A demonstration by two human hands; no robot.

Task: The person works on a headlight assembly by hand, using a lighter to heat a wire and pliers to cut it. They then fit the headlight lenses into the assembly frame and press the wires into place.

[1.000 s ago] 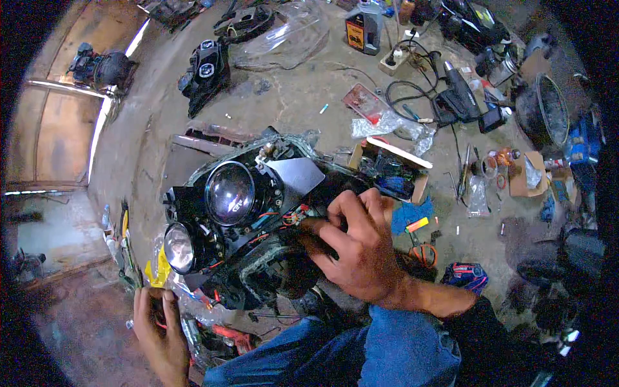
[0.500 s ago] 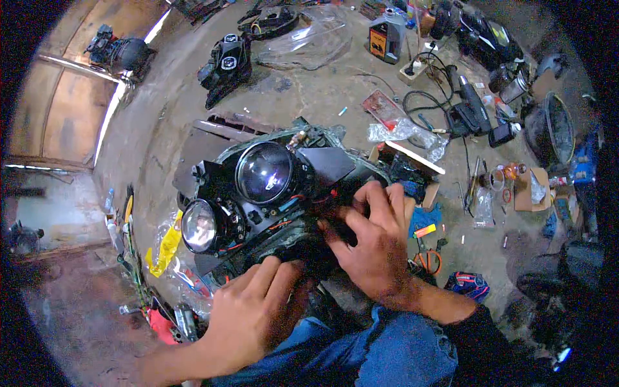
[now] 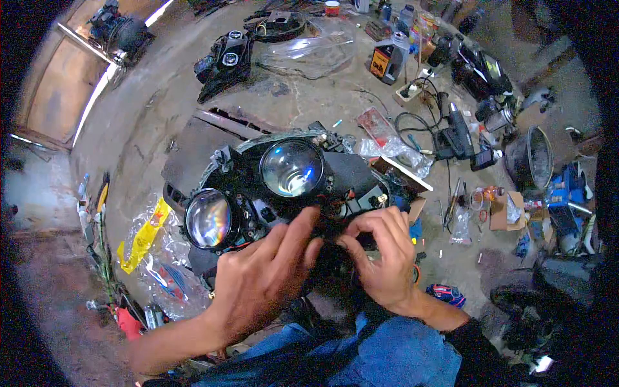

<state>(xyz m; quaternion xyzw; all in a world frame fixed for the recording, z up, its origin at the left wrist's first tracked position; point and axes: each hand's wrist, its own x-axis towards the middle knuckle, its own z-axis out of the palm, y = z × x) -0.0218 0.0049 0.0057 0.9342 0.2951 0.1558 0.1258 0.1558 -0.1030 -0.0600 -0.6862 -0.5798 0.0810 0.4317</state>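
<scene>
A black headlight housing (image 3: 255, 161) with two round glass lenses lies before my knees. The larger lens (image 3: 292, 168) is at its upper middle and the smaller lens (image 3: 211, 219) at its left. My left hand (image 3: 264, 277) reaches over the housing's near edge, fingers extended and a little apart, above dark parts below the lenses. Just right of it, my right hand (image 3: 382, 255) is curled at the near right edge, thumb and forefinger close together by dark wiring; what lies between the fingertips is too dark to make out.
At the left are a yellow strip (image 3: 147, 235) and clear plastic bags. A heat gun (image 3: 459, 132), a red tray (image 3: 376, 124), an oil bottle (image 3: 389, 58) and a cardboard box (image 3: 507, 211) lie to the right. Another black lamp unit (image 3: 225, 63) is farther back.
The housing appears turned and tilted, its lenses facing more upward. My left hand has moved up and right with its fingers straighter. My right hand has drawn slightly back from the housing.
</scene>
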